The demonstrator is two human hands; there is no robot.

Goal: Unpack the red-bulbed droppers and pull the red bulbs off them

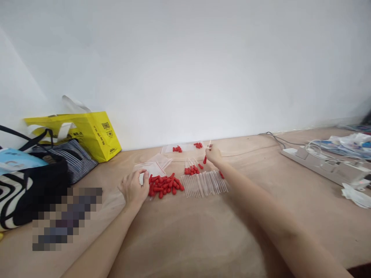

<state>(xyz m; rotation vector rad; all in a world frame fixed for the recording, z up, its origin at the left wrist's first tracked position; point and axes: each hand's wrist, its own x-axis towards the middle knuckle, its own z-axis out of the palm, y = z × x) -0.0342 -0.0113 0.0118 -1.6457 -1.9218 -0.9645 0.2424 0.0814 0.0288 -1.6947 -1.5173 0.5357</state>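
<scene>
My right hand point(213, 155) is stretched far forward and pinches a thin clear dropper tube with a red bulb point(205, 159) hanging below the fingers. My left hand point(133, 189) rests curled on the tabletop, its fingers touching the edge of a pile of red rubber bulbs point(165, 184). A row of clear plastic tubes point(204, 183) lies to the right of that pile. Several assembled droppers with red bulbs point(191, 169) lie just behind the row. Small clear zip bags point(152, 166) sit behind my left hand.
Filled clear bags with red bulbs point(187, 147) lie by the wall. A yellow shopping bag point(92, 133), a striped bag point(68, 158) and a black-and-white bag point(17, 197) stand at the left. A white power strip point(324, 164) with cables and plastic packets point(348, 143) lies at the right.
</scene>
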